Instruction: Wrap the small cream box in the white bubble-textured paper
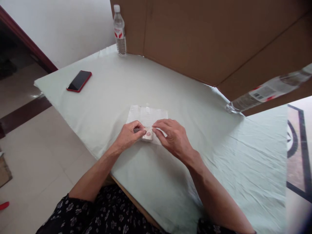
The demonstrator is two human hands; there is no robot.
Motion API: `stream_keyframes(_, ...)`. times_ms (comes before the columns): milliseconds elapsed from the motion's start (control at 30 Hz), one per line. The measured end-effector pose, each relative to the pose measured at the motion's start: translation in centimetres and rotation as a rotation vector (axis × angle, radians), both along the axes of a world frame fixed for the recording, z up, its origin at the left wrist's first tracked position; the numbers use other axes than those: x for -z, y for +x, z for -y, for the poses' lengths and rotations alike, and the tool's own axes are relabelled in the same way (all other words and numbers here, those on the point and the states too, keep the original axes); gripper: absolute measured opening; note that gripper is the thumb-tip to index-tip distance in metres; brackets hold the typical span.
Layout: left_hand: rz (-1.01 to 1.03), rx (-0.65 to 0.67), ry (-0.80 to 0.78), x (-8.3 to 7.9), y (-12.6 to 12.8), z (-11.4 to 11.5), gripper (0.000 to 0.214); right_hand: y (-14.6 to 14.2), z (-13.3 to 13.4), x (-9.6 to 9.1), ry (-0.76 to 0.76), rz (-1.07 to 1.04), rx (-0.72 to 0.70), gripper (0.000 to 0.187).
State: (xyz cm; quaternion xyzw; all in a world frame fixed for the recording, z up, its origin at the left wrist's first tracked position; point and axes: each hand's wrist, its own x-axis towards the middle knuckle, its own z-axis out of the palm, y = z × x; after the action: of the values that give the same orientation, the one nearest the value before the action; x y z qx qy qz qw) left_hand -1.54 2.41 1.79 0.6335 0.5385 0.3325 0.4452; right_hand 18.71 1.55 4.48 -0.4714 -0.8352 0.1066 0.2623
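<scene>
Steadying seems to be the left hand's (pixel 130 134) part: the left side of the packet (pixel 148 134) is pinched between its thumb and forefinger. The right hand's (pixel 175 135) thumb and fingertips are held at the packet's right edge; whether anything is gripped there cannot be told. The packet is set over the near part of a white sheet (pixel 157 113), perhaps to be kept off the cloth (pixel 104 87). Farther out, the phone (pixel 79 80) is laid well apart, likely to leave room. Behind, the board (pixel 182 39) is flanked by a bottle (pixel 119 34) and a second bottle (pixel 264 94), probably placed as props.
</scene>
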Motion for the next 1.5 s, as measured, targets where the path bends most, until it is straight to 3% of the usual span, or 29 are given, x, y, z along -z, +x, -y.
stream_keyframes(100,-0.008,-0.010,0.025,0.1,-0.3,0.0,0.016,-1.5,0.9,-0.1,0.009,0.202,-0.137,0.019)
stream_keyframes(267,-0.112,-0.159,0.109,-0.6,-2.8,0.7,0.025,-2.4,1.4,1.1,0.068,0.340,-0.101,0.009)
stream_keyframes(367,-0.199,-0.288,0.011,-1.0,-4.8,1.7,0.042,-2.7,1.3,1.2,0.099,0.411,-0.109,0.018)
stream_keyframes(467,-0.252,-0.300,-0.124,-0.8,-5.9,2.5,0.065,-3.1,1.0,1.3,0.113,0.456,-0.097,0.021)
stream_keyframes(667,-0.260,-0.280,-0.239,0.7,-5.0,2.1,0.084,-3.3,0.7,1.5,0.121,0.464,-0.096,0.019)
stream_keyframes(1000,0.164,-0.321,-0.283,0.5,-1.9,1.2,0.033,-3.7,0.9,1.7,0.109,0.435,-0.071,0.021)
stream_keyframes(1200,0.252,-0.371,-0.262,-0.4,-0.1,1.0,0.029,-3.9,1.1,1.3,0.035,0.379,-0.068,0.027)
stream_keyframes(1367,0.289,-0.260,-0.277,-1.4,0.8,1.1,0.031,-3.1,1.1,0.5,-0.055,0.306,-0.079,0.047)
stream_keyframes(1500,0.166,-0.117,-0.152,-1.8,0.9,1.9,0.030,-0.8,1.1,-0.7,-0.094,0.119,-0.206,0.042)
